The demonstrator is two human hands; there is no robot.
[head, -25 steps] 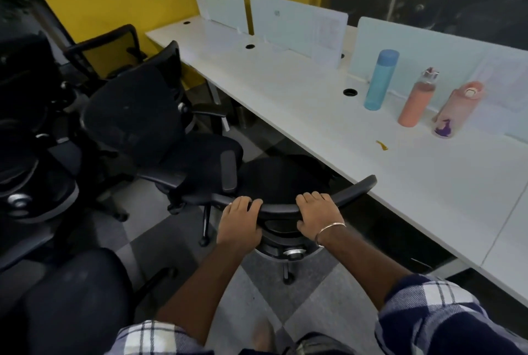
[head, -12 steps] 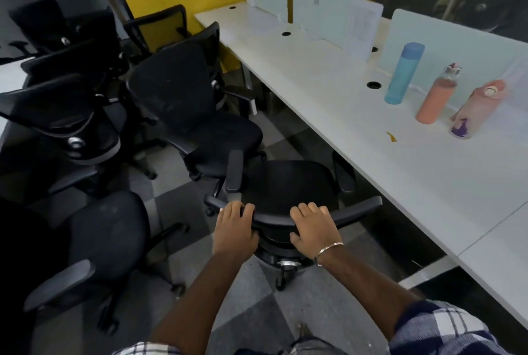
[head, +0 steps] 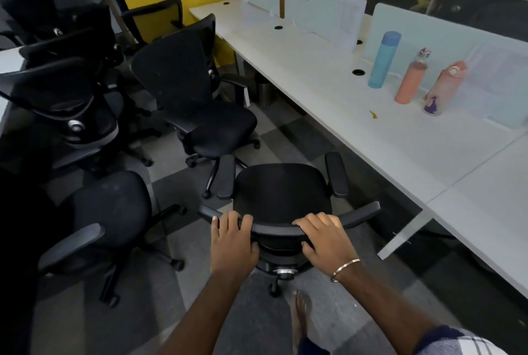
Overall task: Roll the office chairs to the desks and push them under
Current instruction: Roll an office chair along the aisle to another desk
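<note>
While I steer from behind, both grips clamp the chair's (head: pixel 281 192) top rail: left hand (head: pixel 233 243) and right hand (head: pixel 325 240) curl over it with thumbs beneath, spread apart, I judge, for straight pushing. Its seat faces twelve o'clock, just beside the tabletop (head: pixel 328 103) edge at two o'clock, not yet under. Other chairs (head: pixel 197 103) crowd nine to eleven o'clock. Three bottles (head: pixel 384 59) stand at one o'clock; I cannot tell their contents.
</note>
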